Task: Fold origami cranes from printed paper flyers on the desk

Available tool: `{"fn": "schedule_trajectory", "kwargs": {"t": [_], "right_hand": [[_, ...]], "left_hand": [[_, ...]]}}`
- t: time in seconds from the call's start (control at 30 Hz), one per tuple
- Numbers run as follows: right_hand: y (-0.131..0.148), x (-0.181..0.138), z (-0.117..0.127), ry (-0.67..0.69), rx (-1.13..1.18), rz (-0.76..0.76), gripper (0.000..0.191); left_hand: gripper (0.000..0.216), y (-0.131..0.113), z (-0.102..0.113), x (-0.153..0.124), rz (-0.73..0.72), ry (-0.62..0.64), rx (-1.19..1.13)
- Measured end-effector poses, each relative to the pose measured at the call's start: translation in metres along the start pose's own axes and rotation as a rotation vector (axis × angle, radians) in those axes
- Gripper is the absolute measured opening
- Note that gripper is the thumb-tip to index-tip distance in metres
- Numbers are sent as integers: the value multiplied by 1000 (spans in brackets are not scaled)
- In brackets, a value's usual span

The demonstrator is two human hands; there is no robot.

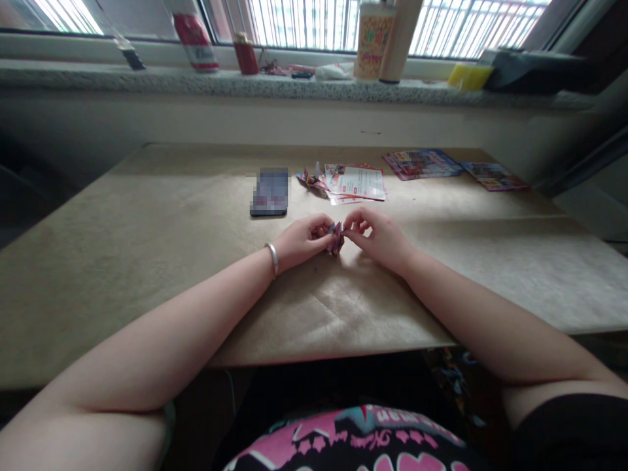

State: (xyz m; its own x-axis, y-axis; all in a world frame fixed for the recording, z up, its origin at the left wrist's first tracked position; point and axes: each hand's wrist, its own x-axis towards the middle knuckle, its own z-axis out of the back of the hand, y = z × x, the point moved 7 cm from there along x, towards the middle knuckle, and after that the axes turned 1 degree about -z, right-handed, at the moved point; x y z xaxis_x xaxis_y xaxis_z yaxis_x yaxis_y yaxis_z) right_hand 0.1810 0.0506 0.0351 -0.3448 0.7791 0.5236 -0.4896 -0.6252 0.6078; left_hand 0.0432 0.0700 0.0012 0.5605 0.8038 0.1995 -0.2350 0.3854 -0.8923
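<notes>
A small folded piece of colourful printed paper [337, 239] is held just above the table, near its middle. My left hand [308, 239] grips its left side between thumb and fingers; a silver bracelet [271, 259] is on that wrist. From the other side, my right hand [377, 237] pinches the paper's right edge with thumb and forefinger. Its exact folded shape is too small to make out. Just beyond the hands lie a stack of printed sheets [358, 183] and another folded colourful paper piece [310, 179].
A phone [269, 191] lies left of the sheets. Glossy printed cards [422, 163] and another card pile [494, 176] are at the back right of the table [147, 222]. On the windowsill [294, 87] stand a red can [195, 42], a patterned cup [373, 40] and a yellow sponge-like block [470, 76].
</notes>
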Motion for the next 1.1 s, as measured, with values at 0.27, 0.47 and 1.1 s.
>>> {"fn": "schedule_trajectory", "kwargs": {"t": [0.27, 0.47, 1.1], "right_hand": [[7, 0, 2, 5, -130, 78, 1], [12, -1, 5, -35, -251, 164, 4], [16, -2, 0, -45, -330, 156, 4]], "left_hand": [[26, -1, -2, 0, 16, 18, -60], [29, 2, 0, 1, 13, -5, -10], [24, -6, 7, -1, 12, -125, 180]]}}
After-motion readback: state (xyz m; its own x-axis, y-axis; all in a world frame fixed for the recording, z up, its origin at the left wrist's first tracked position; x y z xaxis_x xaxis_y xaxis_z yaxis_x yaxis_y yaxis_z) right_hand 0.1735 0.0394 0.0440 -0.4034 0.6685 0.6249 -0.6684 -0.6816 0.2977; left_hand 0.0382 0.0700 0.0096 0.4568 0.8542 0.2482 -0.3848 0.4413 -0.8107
